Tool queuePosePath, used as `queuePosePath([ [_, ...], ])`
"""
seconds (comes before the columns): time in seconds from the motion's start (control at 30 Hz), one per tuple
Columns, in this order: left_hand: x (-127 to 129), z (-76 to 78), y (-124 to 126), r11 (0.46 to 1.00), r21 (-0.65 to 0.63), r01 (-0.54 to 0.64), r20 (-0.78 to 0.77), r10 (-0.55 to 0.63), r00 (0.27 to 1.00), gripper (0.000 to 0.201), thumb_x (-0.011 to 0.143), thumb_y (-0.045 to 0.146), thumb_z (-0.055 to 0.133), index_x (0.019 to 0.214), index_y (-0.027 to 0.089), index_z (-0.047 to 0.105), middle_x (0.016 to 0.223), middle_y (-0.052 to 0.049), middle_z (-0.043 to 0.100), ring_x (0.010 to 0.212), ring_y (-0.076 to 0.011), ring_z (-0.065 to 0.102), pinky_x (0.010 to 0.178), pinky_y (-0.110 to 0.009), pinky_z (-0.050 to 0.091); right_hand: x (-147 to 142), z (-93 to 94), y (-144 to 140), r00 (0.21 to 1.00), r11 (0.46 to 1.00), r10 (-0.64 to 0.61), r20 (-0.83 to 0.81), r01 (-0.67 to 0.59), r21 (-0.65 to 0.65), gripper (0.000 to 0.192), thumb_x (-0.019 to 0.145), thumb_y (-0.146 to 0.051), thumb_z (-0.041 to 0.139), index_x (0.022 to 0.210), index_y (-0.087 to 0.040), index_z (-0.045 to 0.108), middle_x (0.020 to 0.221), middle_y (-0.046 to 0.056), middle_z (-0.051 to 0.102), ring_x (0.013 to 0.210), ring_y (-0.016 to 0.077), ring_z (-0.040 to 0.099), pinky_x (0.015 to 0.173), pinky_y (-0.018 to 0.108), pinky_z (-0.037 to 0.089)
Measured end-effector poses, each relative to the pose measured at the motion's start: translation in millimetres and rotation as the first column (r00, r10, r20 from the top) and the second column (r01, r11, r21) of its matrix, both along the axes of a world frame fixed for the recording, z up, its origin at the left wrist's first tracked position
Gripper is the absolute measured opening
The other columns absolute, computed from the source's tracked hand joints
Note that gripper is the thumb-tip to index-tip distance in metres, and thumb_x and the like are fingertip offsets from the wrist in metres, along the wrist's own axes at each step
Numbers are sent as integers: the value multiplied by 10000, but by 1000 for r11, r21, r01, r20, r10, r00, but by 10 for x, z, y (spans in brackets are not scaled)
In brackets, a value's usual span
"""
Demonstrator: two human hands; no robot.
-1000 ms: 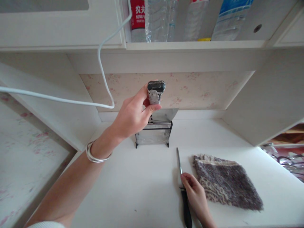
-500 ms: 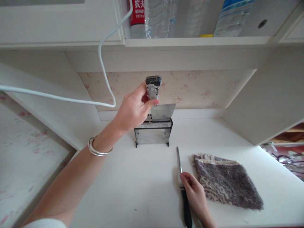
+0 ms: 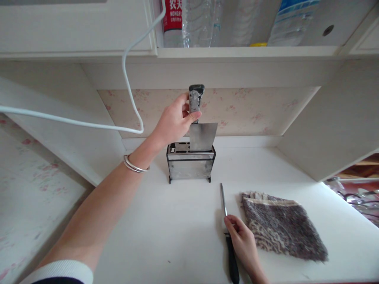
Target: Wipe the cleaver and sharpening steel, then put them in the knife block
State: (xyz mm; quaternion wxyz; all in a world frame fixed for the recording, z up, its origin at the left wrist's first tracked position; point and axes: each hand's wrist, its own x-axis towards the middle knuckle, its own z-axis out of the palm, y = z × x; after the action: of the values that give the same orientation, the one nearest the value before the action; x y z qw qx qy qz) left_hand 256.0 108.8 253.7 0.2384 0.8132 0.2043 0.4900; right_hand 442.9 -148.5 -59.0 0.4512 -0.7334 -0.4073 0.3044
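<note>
My left hand (image 3: 179,120) is closed round the worn, grey-and-black handle of a cleaver (image 3: 203,137). Its broad blade stands upright, the lower edge in a slot on the right part of the knife block (image 3: 191,169). That block is a metal-topped, see-through rack with black feet. My right hand (image 3: 242,242) rests low on the counter with its fingers pinched on the metal rod of a honing steel (image 3: 232,260). The steel's black handle lies toward me, beside the hand. Just right of this hand is a folded grey-brown towel (image 3: 286,227).
A white cable (image 3: 127,79) hangs in front of the upper cabinet at left. Plastic bottles (image 3: 197,23) stand on the shelf above. Side panels (image 3: 328,118) bound the white counter (image 3: 166,221), and a floral wall (image 3: 245,110) backs it.
My left hand has moved up and slightly right with the cleaver, and more of its blade shows above the block. My right hand stays on the honing steel.
</note>
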Motion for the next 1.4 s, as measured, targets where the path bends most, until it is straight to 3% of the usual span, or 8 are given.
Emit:
queuePosePath([
  [0.13,39,-123,118,994,-106,31,15,-30,999,360,803,251,673,1122,213,509,867,-25,663,812,-199,684,765,-381,568,1,13,1,1000,1000,0,-11,0,2,446,809,-601,556,935,-190,676,734,31,641,659,173,558,622,253,428],
  [0.37,70,-521,163,953,-299,43,-40,-58,998,288,813,305,652,1035,179,519,934,-78,677,851,-211,674,771,-376,547,1,-8,1,1000,1000,-9,2,9,4,429,825,-580,554,944,-185,671,754,38,640,650,169,549,609,251,428],
  [0.63,31,-850,162,962,-260,-87,-227,27,974,299,845,400,601,1030,170,550,981,-73,670,834,-179,649,737,-311,511,-19,39,-3,999,1000,27,31,-27,9,431,845,-581,519,924,-178,653,720,31,629,636,172,557,603,249,422],
  [0.83,21,-948,130,979,-141,-147,-329,93,940,182,849,328,585,918,160,569,917,-41,622,769,-153,625,699,-275,495,-27,53,-6,996,999,42,84,-45,24,416,867,-566,496,924,-182,648,728,26,629,633,166,558,609,253,430],
  [1.07,42,-926,105,981,2,-191,-388,177,905,204,810,364,633,816,163,599,834,-10,605,706,-136,603,687,-260,476,-28,140,-64,978,995,87,192,-95,33,415,896,-552,447,923,-186,639,728,26,612,631,160,573,611,255,458],
  [1.23,-18,-916,113,978,-115,-172,-371,118,921,269,803,378,645,969,165,645,952,-40,666,745,-145,646,687,-252,488,-63,294,-371,865,982,183,467,-138,-129,442,874,-537,476,1183,-238,583,1001,63,654,845,206,652,733,292,515],
  [1.33,-124,-937,94,964,-200,-173,-307,106,946,393,809,393,642,1142,185,614,1081,-60,664,725,-129,650,662,-236,487,-130,347,-547,802,943,295,520,-158,-292,656,808,-568,545,1360,-222,465,1158,96,644,999,263,648,822,340,523],
  [1.4,-222,-976,29,941,-263,-213,-233,152,960,413,845,424,592,1177,178,599,1052,-65,668,651,-107,622,604,-219,466,-181,344,-608,776,918,358,519,-192,-347,720,816,-532,534,1428,-184,388,1169,119,644,1028,280,640,869,370,510],
])
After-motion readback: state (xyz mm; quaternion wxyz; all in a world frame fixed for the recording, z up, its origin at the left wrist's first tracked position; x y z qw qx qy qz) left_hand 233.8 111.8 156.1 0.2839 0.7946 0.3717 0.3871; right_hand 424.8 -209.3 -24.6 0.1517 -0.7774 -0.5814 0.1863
